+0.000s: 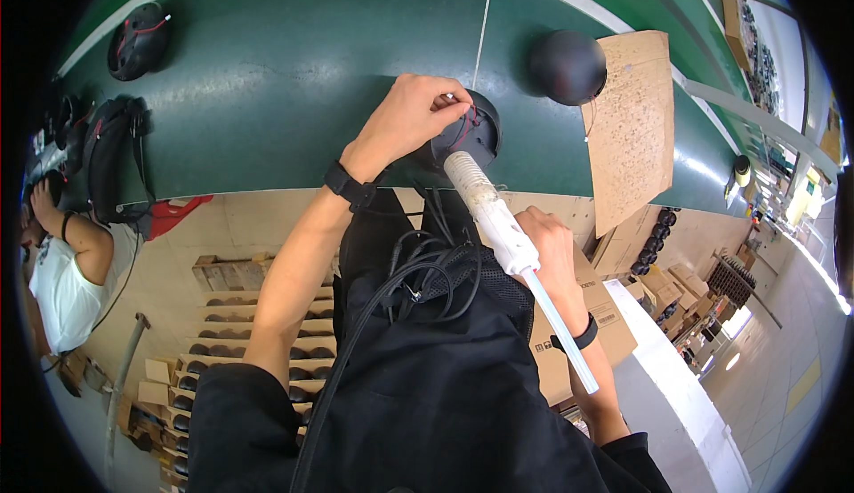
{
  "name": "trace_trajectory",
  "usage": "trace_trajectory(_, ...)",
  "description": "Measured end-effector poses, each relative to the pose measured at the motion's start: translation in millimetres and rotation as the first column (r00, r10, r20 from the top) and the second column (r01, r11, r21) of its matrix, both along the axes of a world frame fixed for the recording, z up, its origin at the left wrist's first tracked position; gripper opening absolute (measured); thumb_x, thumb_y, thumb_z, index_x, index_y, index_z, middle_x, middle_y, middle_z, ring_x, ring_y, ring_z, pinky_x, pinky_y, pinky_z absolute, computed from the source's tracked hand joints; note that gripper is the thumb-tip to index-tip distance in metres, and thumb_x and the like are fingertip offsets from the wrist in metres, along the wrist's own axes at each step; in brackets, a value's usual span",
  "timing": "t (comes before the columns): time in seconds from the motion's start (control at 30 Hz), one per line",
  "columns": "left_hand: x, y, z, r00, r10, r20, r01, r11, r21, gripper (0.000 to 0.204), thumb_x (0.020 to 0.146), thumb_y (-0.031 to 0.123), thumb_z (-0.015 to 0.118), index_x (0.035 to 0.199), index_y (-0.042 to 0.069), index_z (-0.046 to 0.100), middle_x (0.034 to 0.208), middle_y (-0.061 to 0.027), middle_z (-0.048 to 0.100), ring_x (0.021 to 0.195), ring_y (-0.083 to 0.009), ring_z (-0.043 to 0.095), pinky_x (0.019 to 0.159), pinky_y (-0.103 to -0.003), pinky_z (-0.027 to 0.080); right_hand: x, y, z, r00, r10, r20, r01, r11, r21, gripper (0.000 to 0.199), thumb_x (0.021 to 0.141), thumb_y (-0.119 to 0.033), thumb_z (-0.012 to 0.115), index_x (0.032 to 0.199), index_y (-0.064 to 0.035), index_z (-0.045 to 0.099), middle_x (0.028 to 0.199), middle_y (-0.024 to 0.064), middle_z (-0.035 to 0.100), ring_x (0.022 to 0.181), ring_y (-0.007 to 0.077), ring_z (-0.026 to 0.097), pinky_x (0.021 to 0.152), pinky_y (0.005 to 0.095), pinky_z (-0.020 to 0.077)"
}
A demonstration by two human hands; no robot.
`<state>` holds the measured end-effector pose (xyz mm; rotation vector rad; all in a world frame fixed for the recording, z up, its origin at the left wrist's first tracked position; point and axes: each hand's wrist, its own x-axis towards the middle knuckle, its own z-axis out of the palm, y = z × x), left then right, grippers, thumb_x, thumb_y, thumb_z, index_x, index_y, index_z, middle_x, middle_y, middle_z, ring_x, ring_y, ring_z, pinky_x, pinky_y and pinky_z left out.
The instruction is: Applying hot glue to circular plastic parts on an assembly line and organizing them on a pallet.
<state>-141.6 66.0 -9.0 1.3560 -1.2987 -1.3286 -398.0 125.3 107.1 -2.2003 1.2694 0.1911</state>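
At the near edge of the green worktable (294, 57) sits a round black plastic shell (487, 144), with thin red and black wires (469, 122) inside it. My left hand (402, 120) reaches over its left side, thumb and fingertips pinched on the wire end. A small whitish tip shows at those fingers. My right hand (547, 240) is wrapped round a white hot glue gun (503, 231), whose handle is mostly hidden. The gun's stained front end points at the shell's near rim; I cannot tell whether they touch. A long translucent glue stick (565, 337) sticks out of its back.
A dark round shell (567, 66) stands at the far right beside a stained cardboard sheet (633, 128). Another black shell with a red wire (140, 41) lies far left. A co-worker (71, 271) is at the left edge. Racked dark parts (222, 333) and cardboard boxes (667, 288) stand below.
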Motion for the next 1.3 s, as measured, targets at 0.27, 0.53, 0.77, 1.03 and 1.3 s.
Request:
trace_trajectory(0.27, 38.6, 20.0, 12.2, 0.998, -0.052, 0.039, 0.045, 0.987, 0.156, 0.016, 0.091, 0.012, 0.072, 0.099, -0.002, 0.075, 0.084, -0.0082, 0.074, 0.076, -0.0108, 0.067, 0.072, -0.027, 0.055, -2.0, 0.8, 0.6, 0.997, -0.050, 0.053, 0.050, 0.999, 0.004, 0.024, 0.076, -0.024, 0.069, 0.084, -0.0023, 0.063, 0.078, 0.0153, 0.058, 0.072, 0.0375, 0.059, 0.066, 0.0439, 0.0438)
trace_trajectory(0.53, 54.5, 41.6, 8.8, 0.990, -0.087, 0.113, 0.055, 0.963, 0.262, 0.018, 0.091, 0.015, 0.073, 0.098, -0.001, 0.075, 0.080, -0.0056, 0.071, 0.067, -0.0099, 0.057, 0.064, -0.027, 0.049, -10.6, 6.2, -12.1, 0.980, -0.096, 0.177, 0.089, 0.995, 0.048, 0.027, 0.070, -0.021, 0.071, 0.086, -0.0003, 0.064, 0.082, 0.0160, 0.060, 0.075, 0.0390, 0.061, 0.066, 0.0445, 0.0483)
trace_trajectory(0.77, 48.8, 35.7, 6.5, 0.992, -0.065, 0.112, 0.044, 0.983, 0.178, 0.018, 0.091, 0.016, 0.073, 0.097, -0.001, 0.075, 0.076, -0.0059, 0.068, 0.064, -0.0102, 0.053, 0.060, -0.028, 0.045, -7.3, 5.7, -10.3, 0.986, -0.076, 0.149, 0.074, 0.997, 0.023, 0.023, 0.070, -0.017, 0.072, 0.083, -0.0005, 0.064, 0.080, 0.0161, 0.060, 0.072, 0.0383, 0.061, 0.063, 0.0445, 0.0488)
trace_trajectory(1.03, 46.5, 29.1, 4.3, 0.993, -0.059, 0.101, 0.041, 0.985, 0.166, 0.018, 0.091, 0.016, 0.072, 0.097, -0.001, 0.075, 0.076, -0.0056, 0.068, 0.064, -0.0105, 0.054, 0.062, -0.028, 0.046, -3.2, 7.0, -9.9, 0.978, -0.121, 0.170, 0.115, 0.992, 0.042, 0.025, 0.071, -0.019, 0.072, 0.084, -0.0004, 0.063, 0.080, 0.0163, 0.057, 0.072, 0.0392, 0.060, 0.062, 0.0447, 0.0486)
trace_trajectory(1.3, 47.0, 28.7, 2.2, 0.992, -0.058, 0.114, 0.037, 0.983, 0.181, 0.018, 0.091, 0.016, 0.072, 0.097, -0.001, 0.075, 0.077, -0.0057, 0.068, 0.066, -0.0114, 0.055, 0.064, -0.029, 0.047, -12.2, 9.4, -15.7, 0.979, -0.116, 0.166, 0.105, 0.992, 0.074, 0.027, 0.069, -0.019, 0.073, 0.085, -0.0002, 0.062, 0.081, 0.0162, 0.057, 0.072, 0.0402, 0.060, 0.062, 0.0446, 0.0485)
